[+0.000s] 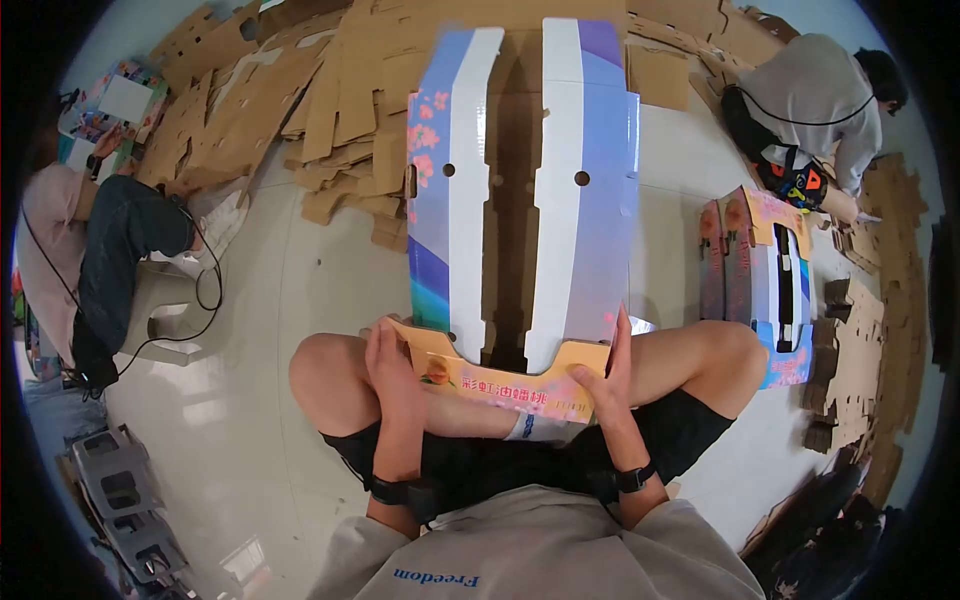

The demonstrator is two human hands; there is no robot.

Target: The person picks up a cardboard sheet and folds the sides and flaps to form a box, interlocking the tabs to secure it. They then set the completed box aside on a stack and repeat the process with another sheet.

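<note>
A printed cardboard box (605,240) in blue and purple, with pink blossoms on its left side, stretches away from me between my legs. Its white inner flaps (562,240) leave a long gap down the middle. The near end panel (450,375) is orange with Chinese lettering and a peach picture. My left hand (388,355) grips the left near corner, its fingers partly hidden behind the cardboard. On the right near corner, my right hand (606,378) has its thumb pressed on the orange panel and fingers along the side wall.
Finished-looking printed boxes (768,290) stand on the floor at right. Flat cardboard sheets (350,110) are piled ahead, and more cardboard stacks (848,350) lie far right. One person (810,90) works at upper right, another (90,240) sits at left. Grey plastic stools (118,485) lie lower left.
</note>
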